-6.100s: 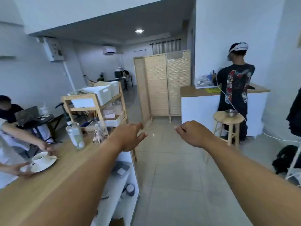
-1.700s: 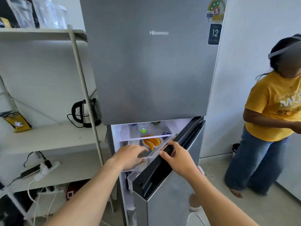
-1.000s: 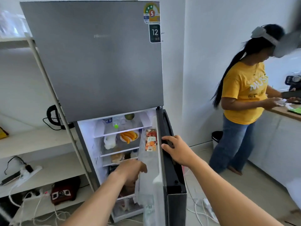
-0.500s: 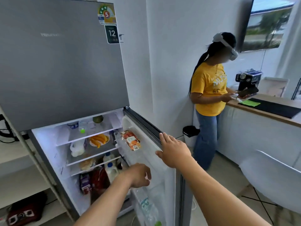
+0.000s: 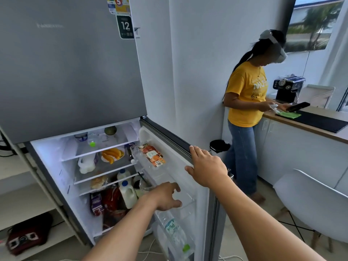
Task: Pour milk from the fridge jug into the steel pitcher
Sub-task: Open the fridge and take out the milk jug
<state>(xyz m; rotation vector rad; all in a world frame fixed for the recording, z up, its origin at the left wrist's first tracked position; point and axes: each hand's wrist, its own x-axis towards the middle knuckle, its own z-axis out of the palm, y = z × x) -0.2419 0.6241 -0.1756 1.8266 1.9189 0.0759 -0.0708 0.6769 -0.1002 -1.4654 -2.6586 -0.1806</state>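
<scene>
A white milk jug (image 5: 128,194) with a blue cap stands upright on a lower shelf of the open fridge (image 5: 71,72), a second jug just behind it. The left hand (image 5: 166,196) hovers near it, fingers loosely spread, empty. The right hand (image 5: 206,166) rests flat on the door's (image 5: 169,159) top edge.

The lower fridge door (image 5: 188,166) is standing wide open, leaving the compartment's front unblocked. The milk jug (image 5: 128,194) is standing at the shelf's front edge, crowded by a purple carton (image 5: 96,204) and red packets (image 5: 112,199) on its left and a glass jar (image 5: 144,186) on its right. The left hand (image 5: 166,196) is hovering just right of the jug, beside the door bins (image 5: 186,202).
</scene>
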